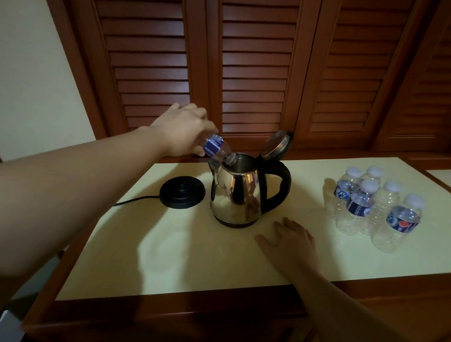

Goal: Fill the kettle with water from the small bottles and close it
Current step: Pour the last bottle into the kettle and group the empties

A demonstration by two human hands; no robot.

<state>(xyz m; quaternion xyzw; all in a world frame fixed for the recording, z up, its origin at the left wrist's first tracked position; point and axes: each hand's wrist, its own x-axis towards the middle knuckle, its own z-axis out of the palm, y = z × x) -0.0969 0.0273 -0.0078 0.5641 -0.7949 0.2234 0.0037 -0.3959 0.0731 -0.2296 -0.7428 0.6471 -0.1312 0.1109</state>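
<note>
A steel kettle point(237, 197) with a black handle stands on the cream countertop point(182, 255), its lid point(276, 145) hinged up and open. My left hand point(181, 131) grips a small clear bottle point(218, 149) with a blue label, tipped neck-down, its mouth inside the kettle's opening. My right hand point(290, 240) lies flat on the counter just in front and to the right of the kettle, fingers spread, holding nothing. Several small capped bottles point(373, 208) stand grouped at the right.
The black kettle base point(182, 192) sits left of the kettle, its cord trailing off to the left. Louvred wooden doors point(258, 63) rise behind the counter. A wooden edge frames the countertop.
</note>
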